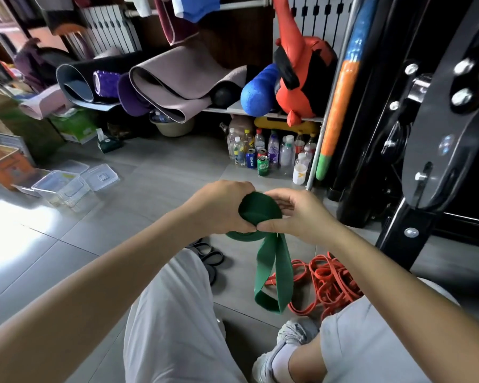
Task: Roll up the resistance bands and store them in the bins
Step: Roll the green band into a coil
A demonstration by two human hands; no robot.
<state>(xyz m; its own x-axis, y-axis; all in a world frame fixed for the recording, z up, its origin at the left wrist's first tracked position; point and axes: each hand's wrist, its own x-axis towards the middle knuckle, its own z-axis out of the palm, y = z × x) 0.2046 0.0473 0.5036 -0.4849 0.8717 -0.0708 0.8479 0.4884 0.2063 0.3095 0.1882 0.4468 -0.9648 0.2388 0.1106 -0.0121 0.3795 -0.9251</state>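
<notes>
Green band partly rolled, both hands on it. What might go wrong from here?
The green band, half rolled, is held tight only by the left hand and right hand; a slipped grip may let it uncoil. Its loose tail hangs by the orange bands and might catch. The clear bins stand away to the left, so the roll may loosen in transit.

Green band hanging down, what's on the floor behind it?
A tangled pile of orange bands lies on the grey floor behind the green band. The dangling loop covers the pile's left edge, so how far it reaches cannot be seen.
</notes>
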